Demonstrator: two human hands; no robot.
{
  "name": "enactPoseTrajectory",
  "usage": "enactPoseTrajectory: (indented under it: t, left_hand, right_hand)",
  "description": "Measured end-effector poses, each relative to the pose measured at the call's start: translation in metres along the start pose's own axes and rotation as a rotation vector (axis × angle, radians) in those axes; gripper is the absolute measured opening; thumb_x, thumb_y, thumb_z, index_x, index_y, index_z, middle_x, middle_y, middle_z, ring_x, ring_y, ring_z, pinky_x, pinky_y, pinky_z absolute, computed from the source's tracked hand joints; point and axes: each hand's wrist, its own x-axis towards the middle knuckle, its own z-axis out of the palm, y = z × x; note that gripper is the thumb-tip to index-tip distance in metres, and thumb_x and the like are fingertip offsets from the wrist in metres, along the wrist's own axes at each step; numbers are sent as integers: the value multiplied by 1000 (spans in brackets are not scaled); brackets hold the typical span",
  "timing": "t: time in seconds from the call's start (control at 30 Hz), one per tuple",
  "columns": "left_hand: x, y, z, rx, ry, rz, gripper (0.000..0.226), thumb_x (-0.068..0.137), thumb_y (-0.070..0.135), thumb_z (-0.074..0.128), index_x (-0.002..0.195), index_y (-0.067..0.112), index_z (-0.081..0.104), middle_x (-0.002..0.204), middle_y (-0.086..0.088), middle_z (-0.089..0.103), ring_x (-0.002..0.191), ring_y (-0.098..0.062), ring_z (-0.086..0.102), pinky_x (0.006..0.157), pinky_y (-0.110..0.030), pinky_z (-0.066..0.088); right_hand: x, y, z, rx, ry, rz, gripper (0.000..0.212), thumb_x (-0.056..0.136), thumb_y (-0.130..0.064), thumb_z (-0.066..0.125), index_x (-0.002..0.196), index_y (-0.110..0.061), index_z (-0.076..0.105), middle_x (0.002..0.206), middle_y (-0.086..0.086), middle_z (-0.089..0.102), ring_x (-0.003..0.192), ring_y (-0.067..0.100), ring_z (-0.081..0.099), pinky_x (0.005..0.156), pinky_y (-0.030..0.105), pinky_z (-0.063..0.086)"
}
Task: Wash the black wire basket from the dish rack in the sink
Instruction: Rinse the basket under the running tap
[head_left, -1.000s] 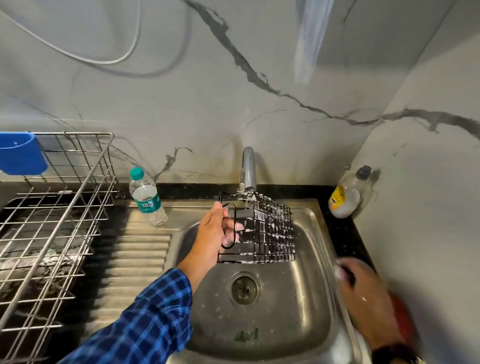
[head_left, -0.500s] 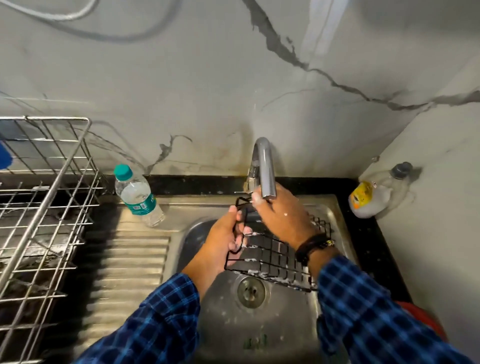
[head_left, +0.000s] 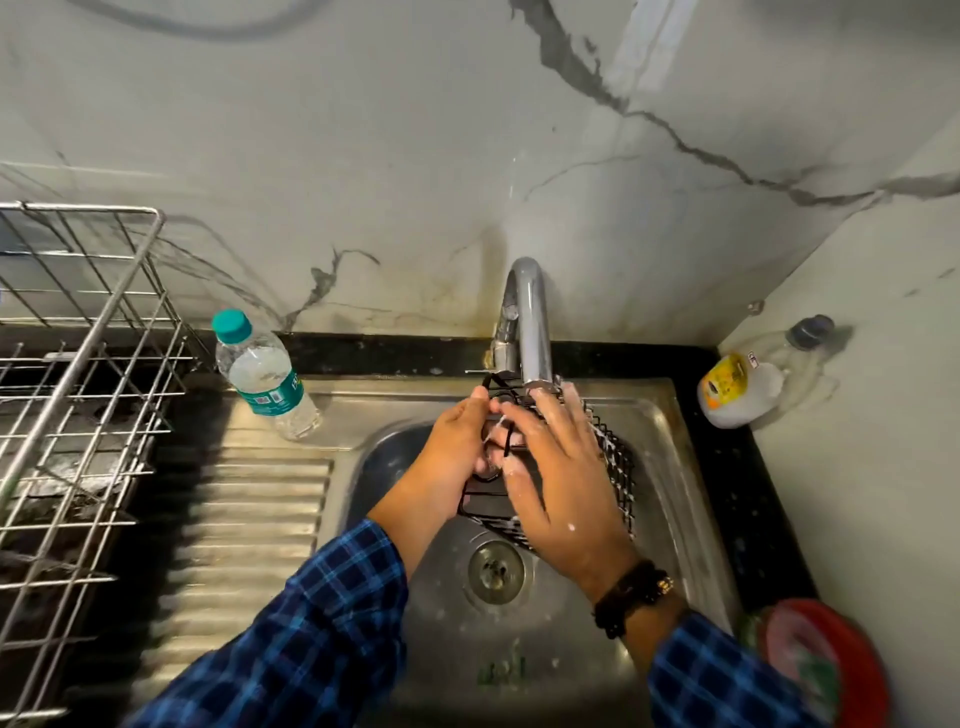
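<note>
Over the sink (head_left: 566, 654), left hand (head_left: 452, 457) grips the black wire basket (head_left: 615, 467), right hand (head_left: 561, 483) spread flat upon it.

Marble-look wall (head_left: 363, 130) w/ dark veins (grimy low down), black countertop (head_left: 395, 353) strip at its foot.

A steel sink (head_left: 670, 457) with a ribbed drainboard (head_left: 249, 530) sits in a black counter (head_left: 740, 499). A teal-capped water bottle (head_left: 265, 379) stands at the drainboard's back edge, just right of the wire dish rack (head_left: 92, 332). A yellow-labelled bottle (head_left: 737, 389) lies in the counter's right back corner.
</note>
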Motion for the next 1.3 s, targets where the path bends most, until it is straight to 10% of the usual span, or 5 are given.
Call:
enactPoseTrajectory:
  t: [0.4, 0.63, 0.83, 1.07, 1.3]
  left_hand:
    - [6, 0, 3, -137, 61, -188, 33, 106, 44, 41, 89, 21, 56, 51, 4, 56, 36, -6, 40, 29, -13, 25]
    - [-9, 1, -11, 8, -66, 82, 33, 108, 42, 35, 96, 15, 50, 54, 3, 56, 39, -6, 45, 33, -14, 29]
    - [-14, 0, -19, 94, -122, 57, 33, 109, 38, 36, 99, 14, 55, 54, 0, 57, 37, -8, 45, 31, -15, 28]
    - [-5, 13, -20, 1103, 256, 719, 30, 103, 38, 48, 132, 30, 51, 123, 4, 56, 99, -9, 58, 88, -30, 54]
    - [-23, 2, 4, 1581, 38, 805, 32, 105, 46, 34, 128, 26, 44, 114, -1, 65, 103, -25, 64, 80, -38, 50]
  right_hand:
    - [59, 10, -24, 191, -169, 584, 51, 99, -55, 43, 69, -16, 56, 62, -3, 49, 58, 15, 47, 57, 29, 32]
    - [49, 7, -14, -199, 393, 310, 30, 96, -42, 54, 107, -15, 61, 100, -3, 61, 79, 5, 54, 61, 18, 44]
    - [62, 25, -17, 490, -204, 458, 32, 107, -35, 39, 99, -21, 66, 76, -5, 60, 62, 3, 54, 63, 19, 42]
    - [61, 25, 3, 504, -33, 693, 37, 103, -37, 45, 85, -9, 63, 66, 1, 48, 58, 16, 46, 54, 31, 36]
    - [54, 26, 10, 955, -2, 848, 31, 105, -31, 47, 92, -10, 64, 72, 7, 64, 56, 15, 58, 51, 30, 48]
